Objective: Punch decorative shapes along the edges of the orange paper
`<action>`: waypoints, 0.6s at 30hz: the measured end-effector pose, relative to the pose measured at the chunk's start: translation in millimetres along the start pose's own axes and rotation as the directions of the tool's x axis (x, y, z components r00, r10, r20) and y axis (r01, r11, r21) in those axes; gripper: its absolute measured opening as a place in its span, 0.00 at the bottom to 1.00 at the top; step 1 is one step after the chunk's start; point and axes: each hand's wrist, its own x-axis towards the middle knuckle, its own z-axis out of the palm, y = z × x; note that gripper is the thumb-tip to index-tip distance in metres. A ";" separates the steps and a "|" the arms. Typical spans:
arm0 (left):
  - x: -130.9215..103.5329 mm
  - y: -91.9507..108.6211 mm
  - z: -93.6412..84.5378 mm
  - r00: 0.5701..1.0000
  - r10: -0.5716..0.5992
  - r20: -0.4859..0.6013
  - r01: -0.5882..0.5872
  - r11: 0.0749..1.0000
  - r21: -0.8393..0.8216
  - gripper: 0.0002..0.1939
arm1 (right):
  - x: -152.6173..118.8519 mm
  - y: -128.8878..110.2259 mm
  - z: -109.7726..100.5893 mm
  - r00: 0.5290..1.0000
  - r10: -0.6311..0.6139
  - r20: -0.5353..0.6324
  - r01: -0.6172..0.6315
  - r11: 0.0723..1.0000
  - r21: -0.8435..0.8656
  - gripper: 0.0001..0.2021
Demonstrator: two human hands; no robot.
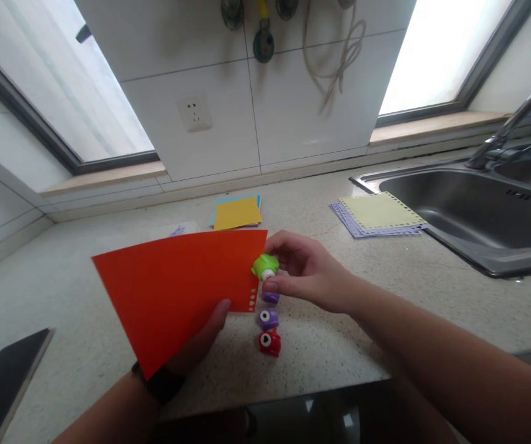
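Counter (pixel 334 354): pale speckled stone, running from the left corner to the sink, its near edge at the bottom of my view
Wall (pixel 302 135): white tiles with thin dark joints; I see a socket (pixel 194 113) left of centre
Pipework: a round valve (pixel 264 44) below a yellow pipe at the top of the wall, and a looped cord (pixel 340 77) hanging to its right
Windows: a bright left window (pixel 61 86) and a bright right window (pixel 436 55), both dark-framed, each above a pale sill
Sink (pixel 473 246): steel, at the far right, with a tap (pixel 510 120) behind the basin
Paper piles: yellow over blue sheets (pixel 237 213) near the wall; pale yellow over lilac sheets (pixel 380 211) beside the sink, holes along their edges
Black slab (pixel 8 376): on the counter at lower left
Red sheet (pixel 182 271): raised over the counter, small cut shapes near its lower right corner; I watch the left hand (pixel 207 330) pinch it, thumb on the near face
Green punch (pixel 265 265): at the sheet's right edge, gripped between thumb and fingers of the right hand (pixel 309 271); I cannot tell whether paper sits in its slot
Punch row: two purple punches (pixel 269 318) and, nearest me, a red punch (pixel 269 343), on the counter
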 end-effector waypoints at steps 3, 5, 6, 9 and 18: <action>0.1 1.6 -0.5 0.994 -0.093 0.055 0.093 0.996 -0.010 0.21 | 3.4 5.4 -1.0 0.990 0.141 0.021 -0.142 0.986 0.087 0.19; 0.5 4.1 -0.4 0.988 -0.129 0.089 0.133 0.990 -0.047 0.22 | 5.6 9.4 -0.8 0.982 0.190 0.022 -0.191 0.975 0.114 0.18; 0.9 5.6 -0.1 0.987 -0.131 0.095 0.139 0.988 -0.072 0.22 | 6.5 11.4 -0.4 0.977 0.210 0.019 -0.211 0.970 0.124 0.17; 2.7 9.4 1.1 0.989 -0.106 0.107 0.125 0.975 -0.185 0.21 | 8.2 17.5 1.7 0.963 0.270 0.030 -0.271 0.949 0.159 0.17; 9.3 12.6 3.3 0.978 -0.052 0.203 0.144 0.872 -0.468 0.16 | 9.7 32.9 6.5 0.935 0.340 0.100 -0.353 0.918 0.180 0.12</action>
